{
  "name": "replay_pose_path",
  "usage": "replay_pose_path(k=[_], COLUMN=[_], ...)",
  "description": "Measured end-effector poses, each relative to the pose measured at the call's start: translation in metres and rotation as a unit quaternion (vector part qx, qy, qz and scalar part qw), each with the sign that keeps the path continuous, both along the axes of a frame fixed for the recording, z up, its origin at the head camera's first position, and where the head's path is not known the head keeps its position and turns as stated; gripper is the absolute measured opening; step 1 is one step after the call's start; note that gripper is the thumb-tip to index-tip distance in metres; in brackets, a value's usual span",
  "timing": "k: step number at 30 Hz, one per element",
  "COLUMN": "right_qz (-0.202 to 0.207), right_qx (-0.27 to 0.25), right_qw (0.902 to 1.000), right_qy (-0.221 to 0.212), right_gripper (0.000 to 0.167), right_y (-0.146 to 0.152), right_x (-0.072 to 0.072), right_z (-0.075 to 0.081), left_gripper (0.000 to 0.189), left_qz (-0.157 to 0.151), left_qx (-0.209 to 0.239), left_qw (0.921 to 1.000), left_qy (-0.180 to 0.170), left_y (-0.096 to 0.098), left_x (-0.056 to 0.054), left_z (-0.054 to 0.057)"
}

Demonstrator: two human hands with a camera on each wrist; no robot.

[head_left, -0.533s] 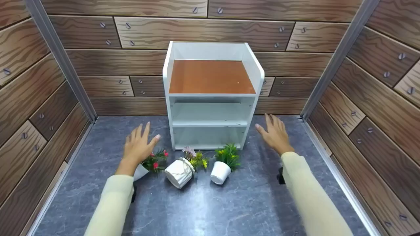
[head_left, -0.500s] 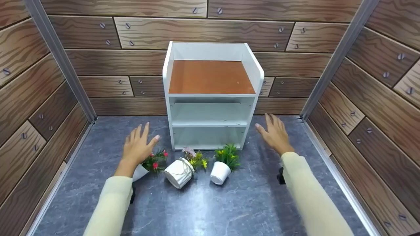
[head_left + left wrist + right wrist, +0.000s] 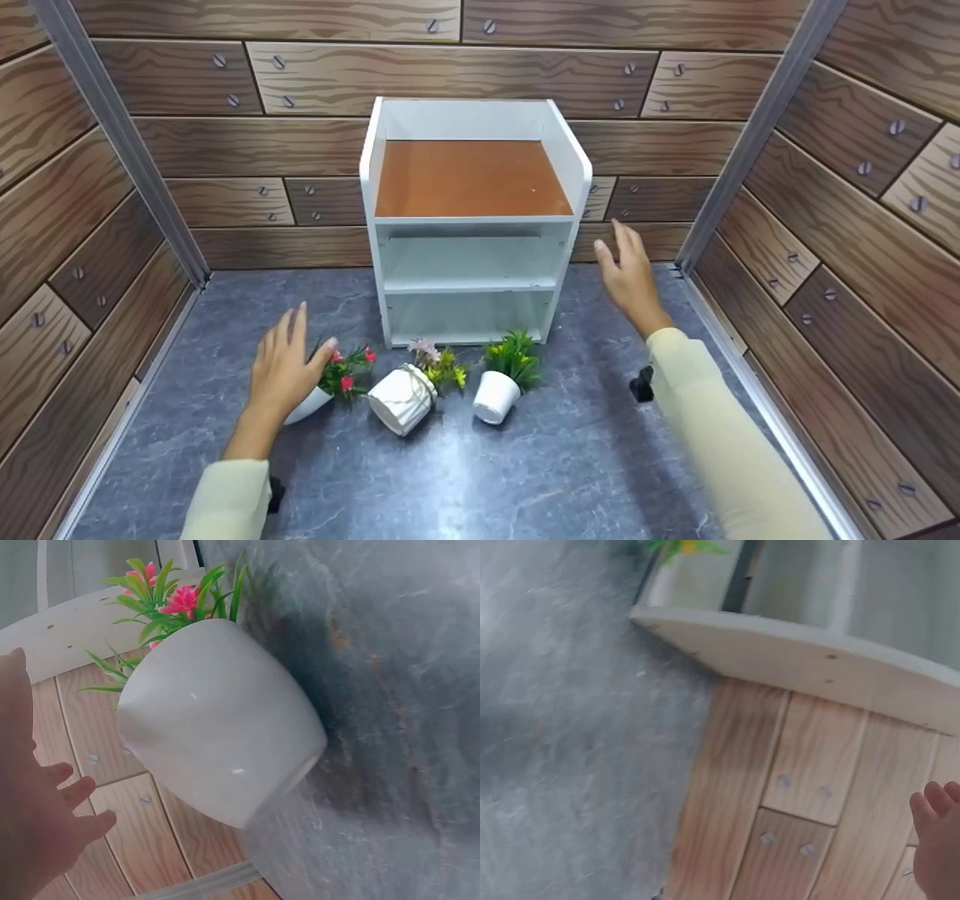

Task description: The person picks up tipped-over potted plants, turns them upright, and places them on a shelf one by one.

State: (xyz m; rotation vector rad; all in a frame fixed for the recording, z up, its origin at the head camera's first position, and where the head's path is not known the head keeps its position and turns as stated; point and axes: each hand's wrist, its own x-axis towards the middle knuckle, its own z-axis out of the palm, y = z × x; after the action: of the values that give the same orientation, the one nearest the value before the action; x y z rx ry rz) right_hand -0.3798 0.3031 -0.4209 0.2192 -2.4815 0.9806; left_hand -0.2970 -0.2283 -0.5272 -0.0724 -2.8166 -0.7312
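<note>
Three potted artificial plants lie tipped over in front of a small white shelf (image 3: 376, 247) with a brown top. Leftmost is a smooth white pot (image 3: 217, 720) with pink flowers (image 3: 180, 601); in the head view my left hand (image 3: 283, 367) hovers over it and hides part of it, fingers spread and holding nothing. The middle plant has a ribbed white pot (image 3: 401, 399) tied with string, with yellow and lilac flowers. On the right lies a small white pot (image 3: 496, 397) with green leaves and yellow blooms. My right hand (image 3: 634, 285) is raised beside the shelf's right side, holding nothing, fingers extended.
Wood-patterned walls (image 3: 450, 71) enclose the back and both sides, with metal corner posts (image 3: 724, 161). The grey marbled floor (image 3: 450, 495) runs under everything. Two compartments (image 3: 469, 262) face forward below the shelf's brown top (image 3: 472, 176).
My left hand has moved left and toward me, showing more of the pink-flowered plant. The right hand has risen and moved slightly right. The head view has shifted a little; the plants lie as before.
</note>
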Motion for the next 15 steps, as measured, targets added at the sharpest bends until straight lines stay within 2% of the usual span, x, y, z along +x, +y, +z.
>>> replay_pose_path(k=[7,15], right_qz=[0.01,0.041], right_qx=[-0.062,-0.118], right_qw=[0.9961,0.9874], right_qy=[0.062,0.098], right_gripper=[0.063,0.063], right_y=[-0.017,-0.034], right_x=[-0.003,-0.015], right_z=[0.027,0.055], left_gripper=[0.09,0.092], left_qz=[0.01,0.01], left_qx=[-0.007,-0.006], left_qw=[0.9999,0.9999], left_qy=[0.004,0.0], left_y=[-0.003,-0.003], left_x=[0.023,0.038], left_z=[-0.01,-0.021])
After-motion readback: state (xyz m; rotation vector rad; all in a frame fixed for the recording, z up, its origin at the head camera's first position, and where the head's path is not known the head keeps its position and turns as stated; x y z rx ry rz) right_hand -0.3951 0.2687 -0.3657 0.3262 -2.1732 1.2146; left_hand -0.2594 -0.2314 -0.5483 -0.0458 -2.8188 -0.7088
